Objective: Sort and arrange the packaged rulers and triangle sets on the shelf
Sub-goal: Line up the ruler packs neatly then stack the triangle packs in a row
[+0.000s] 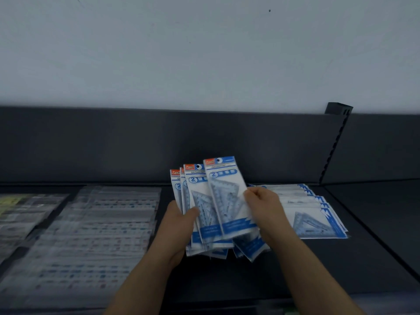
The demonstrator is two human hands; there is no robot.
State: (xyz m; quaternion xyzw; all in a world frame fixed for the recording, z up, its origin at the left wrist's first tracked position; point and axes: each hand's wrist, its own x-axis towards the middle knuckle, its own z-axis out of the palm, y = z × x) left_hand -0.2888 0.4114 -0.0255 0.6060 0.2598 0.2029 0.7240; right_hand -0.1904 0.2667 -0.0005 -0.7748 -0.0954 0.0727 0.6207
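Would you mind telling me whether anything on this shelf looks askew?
Yes: under the blue-and-white triangle-set packets fanned between left hand and right hand, lower packets poke out crooked over the dark metal shelf.

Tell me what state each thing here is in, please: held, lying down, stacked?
shelf, dark, bearing packs.
fanned triangle packs, upright, overlapping, held.
front pack, upright, foremost in that fan.
left hand, grips the fanned triangle packs.
right hand, pinches the front pack's right edge.
triangle pack pile, lying flat on the shelf, overlapped.
ruler packs, lying flat in rows, blurred.
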